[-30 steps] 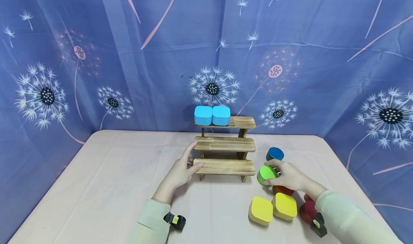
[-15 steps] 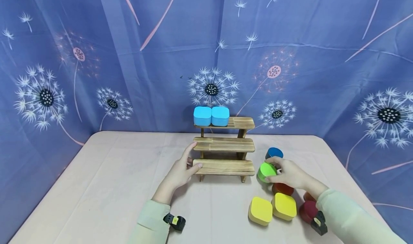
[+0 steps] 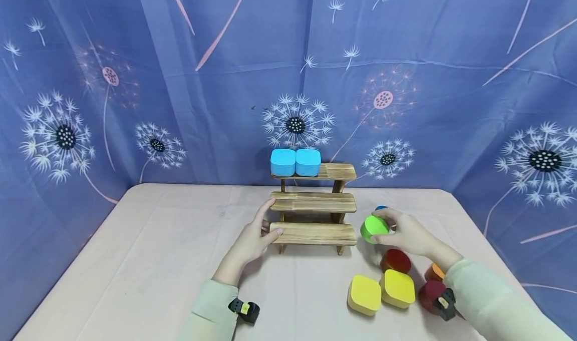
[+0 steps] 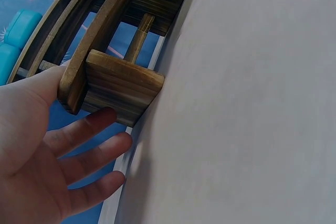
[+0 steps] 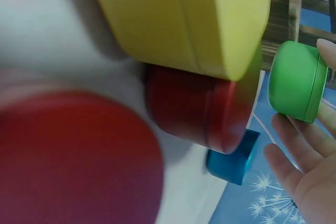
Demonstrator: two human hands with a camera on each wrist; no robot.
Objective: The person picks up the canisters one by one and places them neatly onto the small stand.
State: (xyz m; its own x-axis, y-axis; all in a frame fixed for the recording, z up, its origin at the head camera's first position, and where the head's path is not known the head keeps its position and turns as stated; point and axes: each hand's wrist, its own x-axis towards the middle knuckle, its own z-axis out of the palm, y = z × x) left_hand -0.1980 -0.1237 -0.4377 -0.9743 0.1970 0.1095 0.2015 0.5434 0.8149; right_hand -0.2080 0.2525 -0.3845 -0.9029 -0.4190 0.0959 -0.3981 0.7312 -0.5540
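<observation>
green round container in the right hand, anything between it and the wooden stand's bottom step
Nothing visible stands between the green round container and the bottom step. The left hand touches the opposite end of the wooden stand; the dark red round container sits nearer the person, off that path.

At the centre of the frame, a 3-step wooden rack [image 3: 313, 235] stands on a pale desk [image 3: 158, 261], with 2 light-blue boxes [image 3: 283, 162] side by side on the left of its top step. The left hand [image 3: 249, 238] touches the rack's left side, thumb on the lowest step, forefinger at the middle step. Right of centre, the right hand [image 3: 407, 233] holds a green round box [image 3: 375, 229] between thumb and fingers, a blue object [image 3: 382, 208] showing partly behind. Toward the lower right sit a red round box [image 3: 395, 261], 2 yellow boxes [image 3: 364, 295], and, partly covered, an orange object [image 3: 435, 272] and a dark-red object [image 3: 431, 295]. A blue dandelion-print curtain [image 3: 225, 105] fills the upper frame.
</observation>
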